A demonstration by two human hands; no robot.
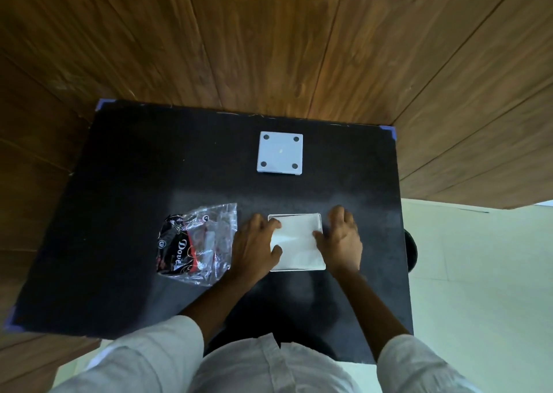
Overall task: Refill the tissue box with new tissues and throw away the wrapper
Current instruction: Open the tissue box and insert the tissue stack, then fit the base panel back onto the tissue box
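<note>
The head view looks straight down on your black table [119, 183], and going from left to right you first meet the wrapper [197, 243]. It is clear crinkled plastic with a black and red printed part, it lies flat on the table just left of your left hand, and its near right edge reaches under or against that wrist; you cannot tell which.

Your left hand [254, 246] rests on the left edge of the tissue box [296, 243]. Its fingers are loosely spread, the fingertips and thumb [276, 253] lying over the white tissues [294, 238] that fill the open box to its rim. They press down on the tissues and pinch nothing.

The box is white and square and sits near the middle of the table, close to you, between both hands.

Your right hand [341, 240] covers the box's right edge. Its fingers are also spread and a little curled, the thumb side touching the tissues and the other fingertips reaching past the box's far right corner onto the table.

Farther away, well apart from the box, a square white lid [279, 153] with four dark round pads lies flat on the table.
</note>
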